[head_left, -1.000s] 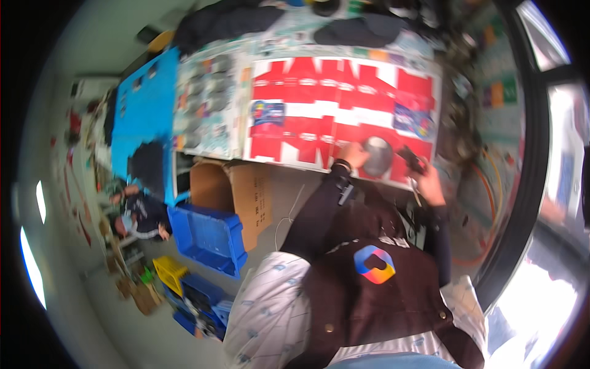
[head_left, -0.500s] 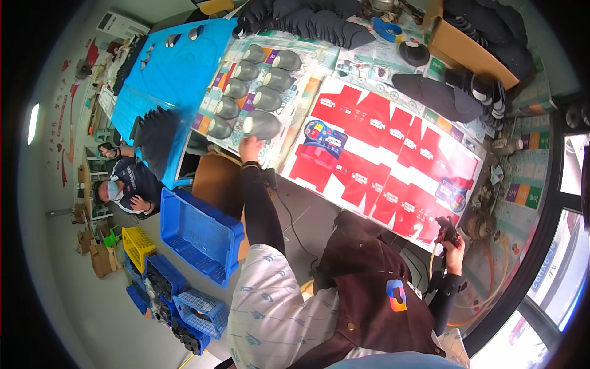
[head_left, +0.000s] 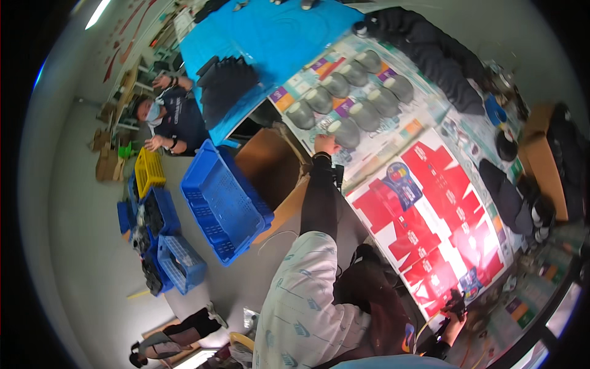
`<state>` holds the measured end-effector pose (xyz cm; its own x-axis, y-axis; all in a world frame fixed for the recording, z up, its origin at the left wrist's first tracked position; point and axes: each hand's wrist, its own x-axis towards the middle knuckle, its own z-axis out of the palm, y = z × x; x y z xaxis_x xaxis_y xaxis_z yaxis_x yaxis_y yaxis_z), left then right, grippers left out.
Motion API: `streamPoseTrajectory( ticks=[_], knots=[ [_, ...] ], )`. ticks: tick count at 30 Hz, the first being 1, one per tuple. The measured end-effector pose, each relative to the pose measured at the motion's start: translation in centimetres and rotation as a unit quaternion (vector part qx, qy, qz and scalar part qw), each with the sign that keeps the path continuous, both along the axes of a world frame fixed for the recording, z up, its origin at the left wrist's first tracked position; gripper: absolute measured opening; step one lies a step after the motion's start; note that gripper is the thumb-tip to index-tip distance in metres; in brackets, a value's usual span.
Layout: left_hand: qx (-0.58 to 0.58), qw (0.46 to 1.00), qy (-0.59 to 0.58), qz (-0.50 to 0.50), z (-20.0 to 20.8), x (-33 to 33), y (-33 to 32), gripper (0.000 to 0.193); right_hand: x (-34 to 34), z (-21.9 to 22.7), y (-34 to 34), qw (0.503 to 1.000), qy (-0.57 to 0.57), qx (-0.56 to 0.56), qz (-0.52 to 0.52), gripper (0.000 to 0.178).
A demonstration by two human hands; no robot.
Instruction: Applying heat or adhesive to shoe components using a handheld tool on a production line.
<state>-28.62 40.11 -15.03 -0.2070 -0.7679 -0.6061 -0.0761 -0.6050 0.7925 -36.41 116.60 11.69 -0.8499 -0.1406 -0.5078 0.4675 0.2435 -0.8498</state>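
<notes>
My left hand [head_left: 327,144] is closed at the near edge of a grey rounded shell [head_left: 344,133], the closest in two rows of such pieces. Some fingers are hidden, and the picture is a little blurred there. The other grey shells [head_left: 364,115] lie on a printed sheet on the table. Low on the right, my right hand [head_left: 453,326] is wrapped round a dark, crusted spray gun [head_left: 455,304] with a thin hose. The gun is by the near corner of a red and white printed board [head_left: 424,258].
Left of my arm stand a blue crate [head_left: 215,209] and a brown carton [head_left: 270,166]. Dark stacked pieces [head_left: 227,86] lie on the blue-covered table [head_left: 270,31]. A co-worker [head_left: 178,120] sits beyond. Another person [head_left: 181,335] is at lower left. An open box [head_left: 544,160] stands far right.
My view has turned, so the tables appear farther right and rotated clockwise. My left hand stays at the nearest grey shell, my right on the spray gun. The co-worker's hands are raised higher.
</notes>
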Motion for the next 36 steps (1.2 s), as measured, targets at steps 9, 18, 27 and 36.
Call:
streamPoseTrajectory(
  ticks=[9, 18, 27, 36],
  knots=[
    [0.073, 0.972, 0.215, 0.061, 5.0, 3.4, -2.3, 0.04, 0.2, -1.7, -3.2, 0.995, -0.051, -0.075, 0.046, 0.053],
    [-0.056, 0.95, 0.186, -0.244, 16.0, -2.5, 15.5, 0.038, -0.6, 2.8, -3.0, 0.974, 0.036, 0.172, 0.141, 0.043],
    [-0.129, 0.872, 0.112, -0.458, 23.2, 2.4, 36.1, 0.039, 8.9, 6.2, 7.4, 0.984, 0.086, 0.146, 0.051, 0.04],
    [-0.131, 0.814, 0.081, -0.561, 23.0, 6.5, 41.3, 0.041, 13.3, 5.5, 11.6, 0.983, 0.147, 0.108, 0.021, 0.028]
  ],
)
